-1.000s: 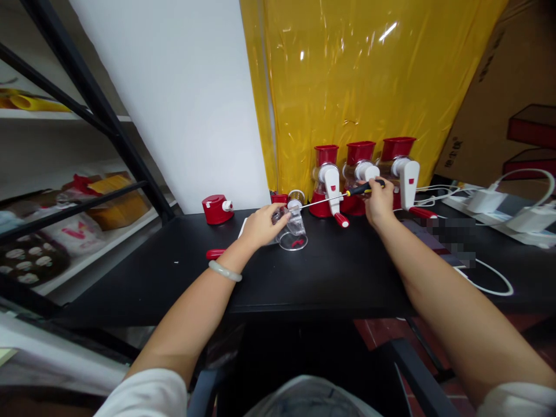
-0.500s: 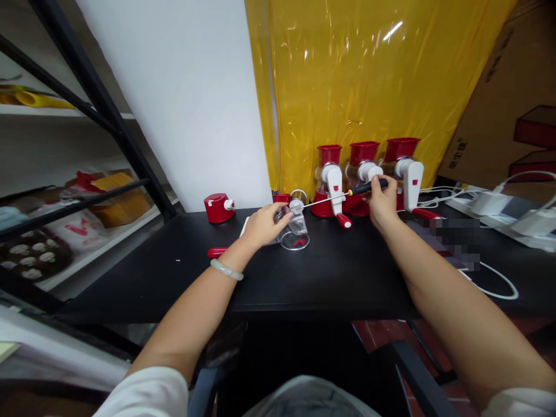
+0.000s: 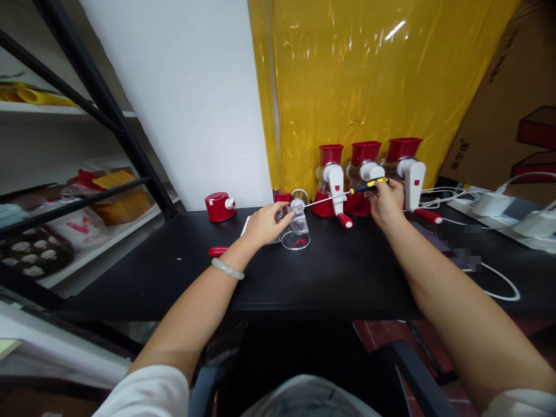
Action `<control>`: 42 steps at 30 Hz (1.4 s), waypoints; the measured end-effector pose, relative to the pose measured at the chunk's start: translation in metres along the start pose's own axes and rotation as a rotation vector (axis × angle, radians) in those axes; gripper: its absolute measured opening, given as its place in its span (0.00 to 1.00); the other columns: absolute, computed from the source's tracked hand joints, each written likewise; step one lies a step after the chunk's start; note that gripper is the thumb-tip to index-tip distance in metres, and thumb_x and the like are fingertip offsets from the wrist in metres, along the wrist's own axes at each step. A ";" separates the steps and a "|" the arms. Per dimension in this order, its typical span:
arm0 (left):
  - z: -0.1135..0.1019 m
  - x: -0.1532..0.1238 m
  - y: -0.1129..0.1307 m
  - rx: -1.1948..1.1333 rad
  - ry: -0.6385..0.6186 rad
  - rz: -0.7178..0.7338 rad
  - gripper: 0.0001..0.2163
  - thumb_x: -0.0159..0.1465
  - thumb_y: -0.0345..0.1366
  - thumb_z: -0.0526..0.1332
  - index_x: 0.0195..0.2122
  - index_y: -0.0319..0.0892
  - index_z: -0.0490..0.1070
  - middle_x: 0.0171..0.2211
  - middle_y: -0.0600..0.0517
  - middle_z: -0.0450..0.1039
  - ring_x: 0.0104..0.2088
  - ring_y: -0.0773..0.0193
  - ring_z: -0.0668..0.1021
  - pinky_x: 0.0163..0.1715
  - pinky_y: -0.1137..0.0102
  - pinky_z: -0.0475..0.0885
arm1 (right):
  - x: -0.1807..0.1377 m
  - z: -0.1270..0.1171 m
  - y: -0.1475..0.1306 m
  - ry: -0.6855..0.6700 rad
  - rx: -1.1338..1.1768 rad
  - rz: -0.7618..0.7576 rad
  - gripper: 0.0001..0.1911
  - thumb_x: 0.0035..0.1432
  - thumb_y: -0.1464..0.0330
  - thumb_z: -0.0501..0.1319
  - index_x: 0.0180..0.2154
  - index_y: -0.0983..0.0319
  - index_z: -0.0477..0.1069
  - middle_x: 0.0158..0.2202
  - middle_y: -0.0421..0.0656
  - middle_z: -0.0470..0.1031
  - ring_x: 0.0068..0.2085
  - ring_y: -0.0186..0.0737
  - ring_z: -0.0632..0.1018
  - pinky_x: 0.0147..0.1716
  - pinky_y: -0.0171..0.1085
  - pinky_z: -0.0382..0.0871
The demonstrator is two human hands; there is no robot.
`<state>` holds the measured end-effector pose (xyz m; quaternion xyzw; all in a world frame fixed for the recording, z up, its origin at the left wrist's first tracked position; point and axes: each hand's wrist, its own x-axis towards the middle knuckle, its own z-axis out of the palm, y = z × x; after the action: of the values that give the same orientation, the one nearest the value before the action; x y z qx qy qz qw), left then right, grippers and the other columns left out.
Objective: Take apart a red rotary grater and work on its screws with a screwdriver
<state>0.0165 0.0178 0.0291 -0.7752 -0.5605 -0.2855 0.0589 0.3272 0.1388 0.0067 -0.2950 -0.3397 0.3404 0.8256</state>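
My left hand is closed around a clear plastic grater body, which lies on its side on the black table. In my right hand is a screwdriver with a black and yellow handle, gripped near the handle's end. Its long shaft points left, and the tip meets the clear body close to my left fingers; what exactly it touches is too small to tell. Left of my hand stands a red base with a white knob. A red crank grip shows beside my left wrist.
Three red and white rotary graters stand along the yellow wrapped backing. Behind the clear body is a metal grating drum. White chargers and cables lie at the right. A shelf rack rises at the left.
The screwdriver handle has turned about its axis, showing more yellow, and my right fingers have shifted on it. The left hand and the clear body stay nearly still.
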 end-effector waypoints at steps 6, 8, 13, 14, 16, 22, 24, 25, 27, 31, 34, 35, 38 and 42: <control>0.000 0.000 0.000 0.005 0.002 0.001 0.23 0.68 0.54 0.52 0.57 0.48 0.70 0.50 0.47 0.77 0.44 0.54 0.80 0.45 0.62 0.72 | -0.007 0.004 -0.005 -0.051 0.030 0.087 0.16 0.54 0.60 0.60 0.40 0.55 0.56 0.31 0.36 0.75 0.33 0.37 0.81 0.29 0.39 0.76; 0.000 0.000 0.001 0.008 0.003 0.003 0.23 0.68 0.54 0.53 0.57 0.48 0.71 0.50 0.47 0.78 0.43 0.55 0.80 0.45 0.62 0.72 | -0.008 0.005 -0.003 -0.031 0.018 0.101 0.16 0.57 0.56 0.59 0.41 0.54 0.55 0.31 0.35 0.75 0.32 0.37 0.81 0.29 0.39 0.76; 0.001 0.000 0.000 0.003 -0.001 0.023 0.23 0.69 0.54 0.52 0.58 0.48 0.70 0.50 0.47 0.77 0.42 0.55 0.80 0.44 0.61 0.73 | -0.006 0.004 0.003 0.044 -0.026 0.075 0.21 0.59 0.50 0.59 0.39 0.54 0.51 0.29 0.33 0.75 0.30 0.35 0.80 0.29 0.38 0.76; 0.001 0.000 -0.001 0.003 -0.001 0.021 0.23 0.69 0.54 0.52 0.57 0.48 0.70 0.50 0.47 0.77 0.43 0.54 0.80 0.45 0.61 0.73 | -0.006 0.004 0.003 0.048 -0.027 0.064 0.21 0.59 0.50 0.59 0.38 0.54 0.51 0.28 0.32 0.74 0.30 0.35 0.80 0.28 0.37 0.76; 0.001 0.000 -0.001 0.001 -0.001 0.017 0.23 0.69 0.54 0.52 0.57 0.47 0.70 0.50 0.46 0.77 0.45 0.53 0.79 0.46 0.60 0.73 | -0.007 0.003 0.002 0.039 -0.014 0.044 0.21 0.59 0.50 0.60 0.38 0.54 0.51 0.29 0.32 0.74 0.30 0.34 0.79 0.28 0.36 0.76; 0.001 0.000 -0.001 -0.002 -0.005 0.014 0.23 0.68 0.54 0.52 0.57 0.48 0.70 0.51 0.46 0.77 0.47 0.53 0.79 0.47 0.59 0.73 | -0.007 0.000 -0.003 0.023 0.005 -0.020 0.22 0.53 0.51 0.65 0.39 0.55 0.59 0.35 0.34 0.72 0.29 0.28 0.76 0.24 0.30 0.71; 0.001 0.000 -0.001 -0.003 -0.007 0.013 0.23 0.69 0.54 0.52 0.57 0.48 0.69 0.51 0.46 0.77 0.46 0.53 0.79 0.47 0.59 0.73 | -0.006 -0.002 -0.003 0.024 -0.001 -0.043 0.22 0.51 0.52 0.67 0.39 0.56 0.62 0.37 0.35 0.71 0.28 0.27 0.75 0.22 0.30 0.70; 0.001 0.000 -0.001 -0.003 -0.007 0.013 0.23 0.68 0.54 0.52 0.58 0.48 0.69 0.51 0.46 0.77 0.45 0.54 0.80 0.46 0.60 0.73 | -0.005 -0.003 -0.003 0.021 -0.008 -0.051 0.22 0.51 0.52 0.67 0.40 0.57 0.63 0.38 0.36 0.71 0.27 0.27 0.74 0.22 0.30 0.69; 0.001 0.000 -0.002 -0.004 -0.006 0.016 0.23 0.68 0.55 0.52 0.58 0.48 0.69 0.51 0.46 0.77 0.43 0.54 0.80 0.45 0.60 0.73 | -0.004 -0.004 -0.002 0.020 -0.016 -0.062 0.22 0.51 0.53 0.67 0.42 0.57 0.64 0.39 0.38 0.72 0.27 0.28 0.73 0.22 0.31 0.69; 0.001 -0.001 -0.003 -0.004 -0.004 0.026 0.24 0.69 0.55 0.51 0.58 0.48 0.69 0.51 0.47 0.77 0.43 0.54 0.80 0.44 0.60 0.73 | -0.002 -0.004 -0.003 0.047 0.047 0.005 0.18 0.54 0.60 0.65 0.44 0.56 0.64 0.41 0.38 0.74 0.32 0.31 0.76 0.26 0.32 0.70; 0.001 -0.001 -0.002 -0.005 -0.006 0.022 0.23 0.69 0.55 0.52 0.58 0.48 0.69 0.51 0.47 0.77 0.43 0.55 0.80 0.45 0.61 0.73 | -0.005 -0.002 -0.008 0.032 0.070 0.057 0.12 0.58 0.62 0.60 0.43 0.56 0.63 0.39 0.39 0.75 0.34 0.32 0.78 0.27 0.31 0.70; 0.001 -0.001 -0.002 -0.005 -0.007 0.019 0.23 0.69 0.54 0.52 0.58 0.48 0.69 0.51 0.47 0.77 0.43 0.55 0.80 0.45 0.61 0.73 | -0.006 -0.001 -0.009 0.028 0.067 0.058 0.11 0.59 0.62 0.59 0.43 0.56 0.63 0.39 0.39 0.74 0.34 0.32 0.78 0.27 0.31 0.70; 0.001 -0.001 -0.002 -0.008 -0.008 0.013 0.23 0.69 0.54 0.52 0.58 0.48 0.69 0.52 0.47 0.76 0.43 0.55 0.80 0.44 0.61 0.73 | -0.009 0.002 -0.010 0.046 0.031 0.008 0.13 0.59 0.58 0.60 0.42 0.56 0.63 0.38 0.38 0.73 0.29 0.30 0.75 0.24 0.32 0.69; 0.001 -0.001 -0.001 -0.017 -0.002 0.018 0.23 0.69 0.54 0.52 0.58 0.48 0.69 0.51 0.46 0.77 0.45 0.54 0.80 0.46 0.60 0.73 | -0.007 0.001 -0.003 0.051 -0.047 -0.118 0.22 0.51 0.53 0.66 0.40 0.57 0.61 0.37 0.37 0.71 0.25 0.28 0.72 0.21 0.32 0.67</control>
<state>0.0155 0.0182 0.0274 -0.7811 -0.5510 -0.2886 0.0545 0.3235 0.1316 0.0072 -0.3022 -0.3434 0.2755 0.8455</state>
